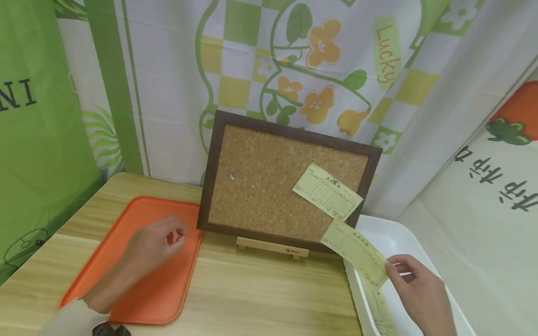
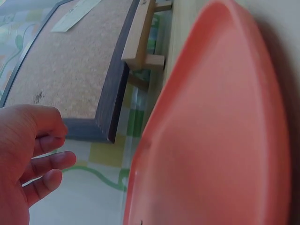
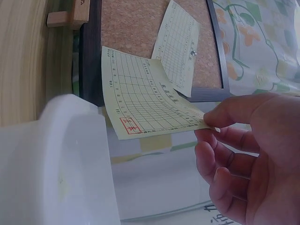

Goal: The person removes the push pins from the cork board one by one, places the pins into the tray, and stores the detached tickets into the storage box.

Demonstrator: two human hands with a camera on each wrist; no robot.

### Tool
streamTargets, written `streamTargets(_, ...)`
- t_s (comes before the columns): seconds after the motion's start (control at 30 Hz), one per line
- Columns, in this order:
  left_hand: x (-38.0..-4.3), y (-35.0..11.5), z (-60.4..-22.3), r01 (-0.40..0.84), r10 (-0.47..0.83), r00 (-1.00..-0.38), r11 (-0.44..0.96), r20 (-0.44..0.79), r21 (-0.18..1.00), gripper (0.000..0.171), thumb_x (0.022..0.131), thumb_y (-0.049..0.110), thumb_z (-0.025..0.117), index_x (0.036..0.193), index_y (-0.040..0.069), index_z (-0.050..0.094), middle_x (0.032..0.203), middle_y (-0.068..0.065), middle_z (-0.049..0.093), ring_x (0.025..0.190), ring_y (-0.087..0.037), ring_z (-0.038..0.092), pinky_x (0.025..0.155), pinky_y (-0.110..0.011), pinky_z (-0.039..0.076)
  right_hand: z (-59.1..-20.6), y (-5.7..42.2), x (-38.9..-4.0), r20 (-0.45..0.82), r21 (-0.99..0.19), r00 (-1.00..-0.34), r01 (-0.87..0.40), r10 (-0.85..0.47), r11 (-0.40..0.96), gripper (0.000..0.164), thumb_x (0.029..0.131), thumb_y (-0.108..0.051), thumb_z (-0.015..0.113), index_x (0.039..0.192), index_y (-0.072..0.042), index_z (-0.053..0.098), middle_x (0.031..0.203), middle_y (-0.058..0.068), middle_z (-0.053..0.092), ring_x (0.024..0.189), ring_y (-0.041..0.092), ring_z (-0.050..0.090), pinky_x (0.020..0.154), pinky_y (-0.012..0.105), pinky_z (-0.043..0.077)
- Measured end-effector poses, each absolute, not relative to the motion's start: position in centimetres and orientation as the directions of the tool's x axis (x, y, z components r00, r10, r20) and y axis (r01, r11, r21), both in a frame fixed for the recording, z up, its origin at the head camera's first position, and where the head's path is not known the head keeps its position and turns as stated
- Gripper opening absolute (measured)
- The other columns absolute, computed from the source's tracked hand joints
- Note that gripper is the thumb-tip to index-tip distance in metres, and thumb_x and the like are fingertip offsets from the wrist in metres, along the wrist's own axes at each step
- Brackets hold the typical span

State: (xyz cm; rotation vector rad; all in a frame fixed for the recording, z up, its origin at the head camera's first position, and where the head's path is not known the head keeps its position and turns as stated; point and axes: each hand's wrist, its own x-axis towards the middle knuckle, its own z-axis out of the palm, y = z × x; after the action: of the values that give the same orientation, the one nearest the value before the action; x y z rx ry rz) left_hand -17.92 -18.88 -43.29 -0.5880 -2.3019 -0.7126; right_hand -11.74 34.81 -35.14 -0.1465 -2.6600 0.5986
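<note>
My right hand (image 1: 424,291) pinches the corner of a pale yellow printed form slip (image 1: 355,252) between thumb and fingers. That slip (image 3: 145,93) bends slightly, with a red stamped box at one corner, and hangs over the white bin near the corkboard's lower right corner. A similar slip (image 1: 328,191) is fixed at a tilt to the corkboard (image 1: 269,182) by a small silver pin (image 3: 193,53). Over the orange tray (image 1: 147,298), my left hand (image 1: 153,242) has curled fingers, thumb and forefinger tips close together; I cannot tell whether anything tiny is between them.
The dark-framed board leans on a small wooden stand (image 1: 269,247). To its right, a white bin (image 1: 388,238) contains more yellow paper (image 1: 378,310). A small silvery cluster (image 1: 232,177) sits on the cork's left. Patterned curtains (image 1: 168,93) hang behind the wooden table (image 1: 269,289).
</note>
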Motion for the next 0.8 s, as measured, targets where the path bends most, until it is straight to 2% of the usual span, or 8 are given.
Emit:
streamTargets(0.37,-16.6,-20.7,-44.0,0.526,0.247,-0.750,0.785,0.613,0.328,0.032,0.073,0.000,0.074,0.078,0.026,0.058,0.077,0.018,0.053,0.063,0.000,0.050,0.051,-0.022,0.043,-34.6,35.9,-11.2,0.324,-0.420,-0.913,0.096,0.248,0.903,0.017,0.098,-0.028,0.070,0.104,-0.013,0.072,0.091,0.005,0.075,0.068,0.006,0.062,0.059,0.029,0.044)
streamTargets(0.8,-15.9,-21.9,-44.9,0.454,0.283,-0.849,0.823,0.447,0.341,0.037,0.075,0.005,0.077,0.074,0.031,0.052,0.075,0.020,0.046,0.065,0.001,0.044,0.053,-0.024,0.038,-34.4,37.2,-10.8,0.274,-0.432,-0.914,0.160,0.298,0.888,0.021,0.098,-0.028,0.070,0.107,-0.009,0.072,0.089,0.005,0.074,0.066,0.004,0.061,0.058,0.027,0.044)
